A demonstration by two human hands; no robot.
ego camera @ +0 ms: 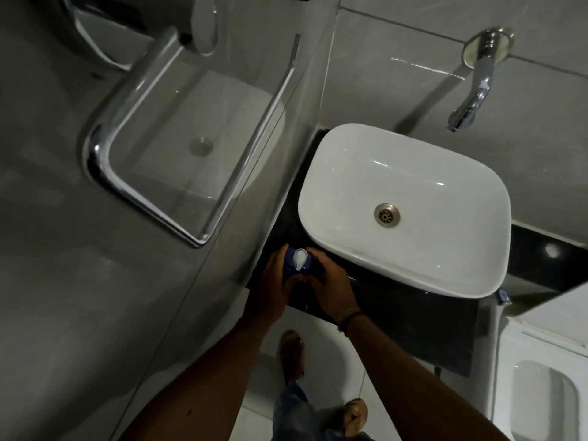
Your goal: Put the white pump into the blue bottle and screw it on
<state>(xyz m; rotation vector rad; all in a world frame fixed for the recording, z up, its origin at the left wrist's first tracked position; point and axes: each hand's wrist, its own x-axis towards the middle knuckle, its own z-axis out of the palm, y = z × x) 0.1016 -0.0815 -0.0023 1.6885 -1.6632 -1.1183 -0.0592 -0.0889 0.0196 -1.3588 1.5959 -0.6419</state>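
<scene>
The blue bottle (290, 265) stands upright on the black counter (397, 316), at its left end beside the glass partition. The white pump (300, 258) sits on top of the bottle, with its spout pointing toward me. My left hand (274, 285) wraps the bottle's left side. My right hand (327, 283) curls around the right side, its fingers near the neck under the pump. Most of the bottle's body is hidden between the two hands.
A white basin (410, 173) rests on the counter just right of the bottle, under a chrome wall tap (474, 93). A glass partition (241, 243) with a chrome handle (105, 173) stands on the left. A white toilet (541, 383) is at lower right.
</scene>
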